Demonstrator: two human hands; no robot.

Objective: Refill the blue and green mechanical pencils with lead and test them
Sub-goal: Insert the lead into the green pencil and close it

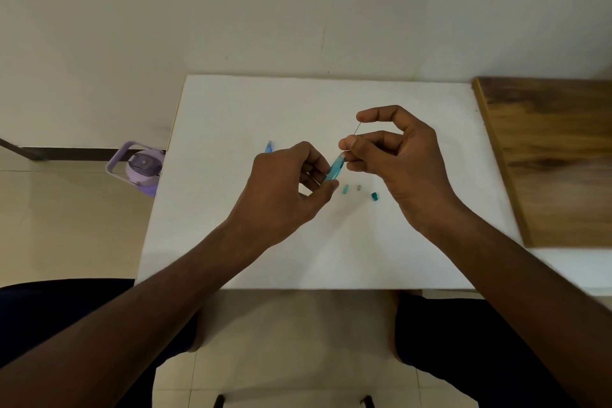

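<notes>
- The view looks down from the head onto a white counter (231, 242) with both bare forearms reaching in.
- Left hand (284, 189), near the middle of the counter: its grip is closed around a teal pencil (335, 169), thumb below and fingers curled over the barrel. The barrel tilts up toward 1 o'clock, its open end meeting the right hand.
- Right hand (397, 162), at 3 o'clock of the left: its grip pinches a thin dark lead (357, 128) between thumb and fingers. The lead stands nearly upright, its lower end at the pencil's open end and its top just under the raised forefinger.
- A blue pencil (269, 146) lies on the counter at 11 o'clock of the left hand; only its tip shows past the knuckles.
- Three small parts lie on the counter in a row, below the pencil and between the hands: a light teal cap (346, 190), a tiny grey piece (359, 188), and a darker teal cap (374, 196).
- A wooden board (556, 156) lies at the counter's 3 o'clock edge.
- A purple bottle (142, 167) stands on the floor at 9 o'clock.
</notes>
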